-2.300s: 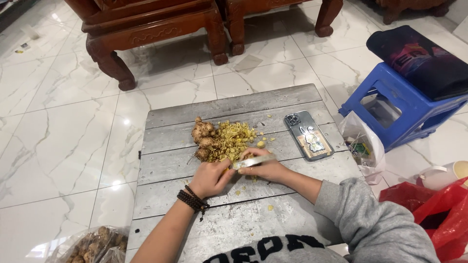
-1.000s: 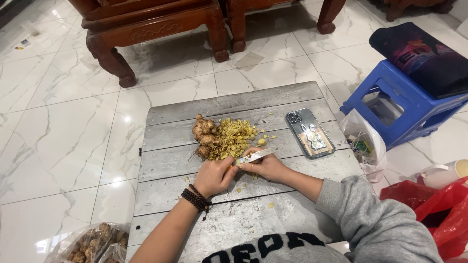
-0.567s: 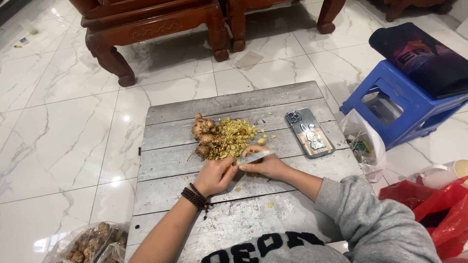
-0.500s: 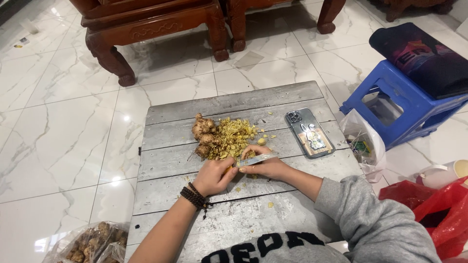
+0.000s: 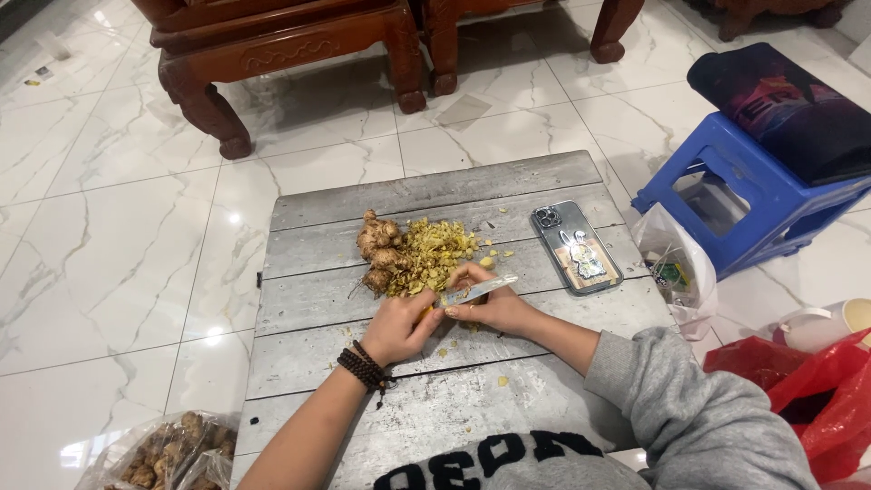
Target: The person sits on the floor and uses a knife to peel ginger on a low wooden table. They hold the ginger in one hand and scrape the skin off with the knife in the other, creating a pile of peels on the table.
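1. Peeling is the step in hand, as we judge it: our left hand [image 5: 396, 325] grips a knife [image 5: 474, 291], and our right hand [image 5: 494, 308] holds a small root piece against the blade.
2. Left fingers are curled shut around the yellow handle, which is mostly hidden in the fist. The pale blade points to the right, over the right hand.
3. Right fingers are bent and pressed together around the root piece. The piece itself is almost covered, so we cannot tell how much skin is left on it.
4. Both hands meet low over the grey board [image 5: 299, 299], near its middle, just below the heap of yellow peelings [image 5: 434, 257].
5. Unpeeled brown roots [image 5: 377, 254] lie at the left edge of that heap, touching it.
6. A phone [image 5: 577, 248] lies on the board to the right, apart from the hands. A clear bag of roots [image 5: 163, 454] sits on the floor at lower left.
7. The next move, in our judgement, calls for a short, shallow stroke of the blade along the skin, with the right fingers turning the piece and staying clear of the edge. The piece is small, so a slip toward the fingers is the risk.
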